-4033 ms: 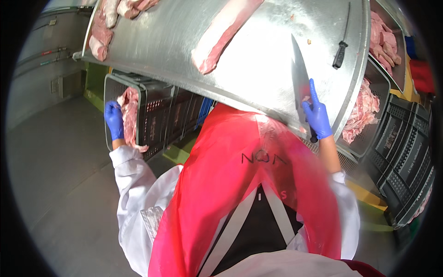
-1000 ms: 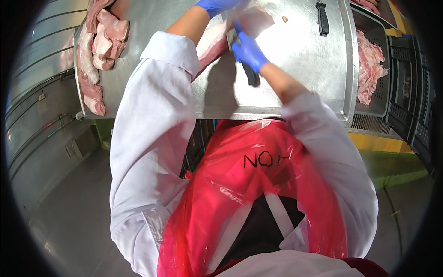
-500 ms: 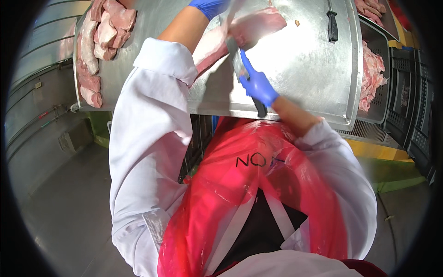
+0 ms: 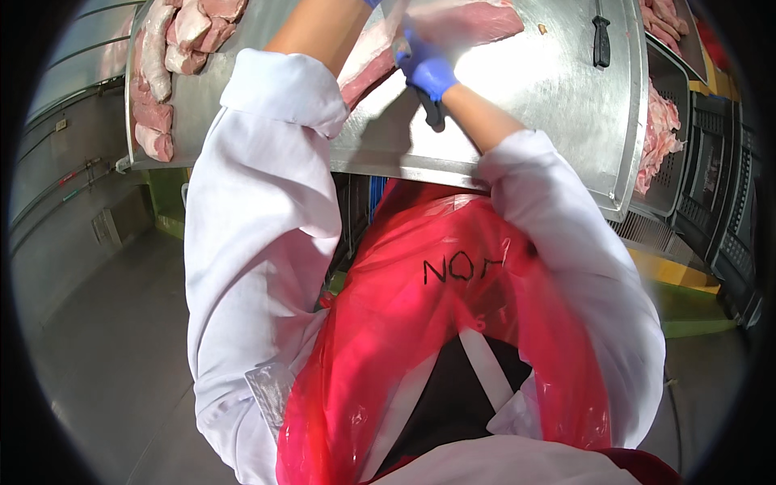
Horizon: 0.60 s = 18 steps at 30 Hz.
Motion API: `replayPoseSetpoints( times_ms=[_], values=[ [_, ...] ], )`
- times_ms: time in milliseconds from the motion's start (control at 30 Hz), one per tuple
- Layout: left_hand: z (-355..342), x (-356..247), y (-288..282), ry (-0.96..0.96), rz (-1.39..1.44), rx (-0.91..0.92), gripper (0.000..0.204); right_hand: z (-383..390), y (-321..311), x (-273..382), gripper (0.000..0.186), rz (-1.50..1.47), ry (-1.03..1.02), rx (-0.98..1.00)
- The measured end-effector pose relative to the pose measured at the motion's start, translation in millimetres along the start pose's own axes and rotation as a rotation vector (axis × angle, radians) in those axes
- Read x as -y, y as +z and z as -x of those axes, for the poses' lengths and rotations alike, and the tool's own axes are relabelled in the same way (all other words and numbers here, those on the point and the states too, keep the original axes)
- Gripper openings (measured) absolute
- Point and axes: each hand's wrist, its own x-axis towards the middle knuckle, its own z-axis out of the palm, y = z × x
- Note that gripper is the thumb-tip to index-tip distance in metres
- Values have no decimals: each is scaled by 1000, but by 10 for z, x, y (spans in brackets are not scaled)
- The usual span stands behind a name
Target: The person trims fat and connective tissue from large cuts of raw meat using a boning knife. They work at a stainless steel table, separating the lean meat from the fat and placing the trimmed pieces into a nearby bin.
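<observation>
A long slab of pale pink meat [image 4: 477, 24] lies aslant on the metal table, with a white fat layer along part of it. My right hand [image 4: 428, 69], in a blue glove, is closed round the black handle of a knife [image 4: 433, 113] at the slab's near side. The handle's end sticks out toward me below the fist, and the blade is blurred at the meat. Only a sliver of blue glove shows of my left hand [image 4: 372, 2] at the top edge, beyond the slab's left part. Its fingers are out of the picture.
Several meat pieces [image 4: 153, 73] are heaped along the left side of the metal table [image 4: 533, 121]. A second black-handled knife [image 4: 601, 42] lies at the right, and a small scrap [image 4: 541, 29] nearer the slab. Trimmings [image 4: 659, 133] fill a dark crate beyond the right edge.
My right hand has moved away from me with the knife, up to the slab, and its fingers have closed more round the handle. My left hand has mostly slipped out past the top edge.
</observation>
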Motion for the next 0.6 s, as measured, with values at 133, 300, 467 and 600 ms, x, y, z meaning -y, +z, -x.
replayPoseSetpoints(
  times_ms=[133,300,467,600],
  values=[
    [97,-36,-458,29,56,2,20,1073,312,-214,78,-95,-66,165],
    [176,-177,-205,64,135,1,19,-118,371,-91,75,-105,-26,89],
    [364,-468,-669,137,196,-180,18,902,678,31,77,-79,-84,187],
    [550,-595,-436,139,37,-165,19,54,709,268,72,-1,-23,133]
  ],
)
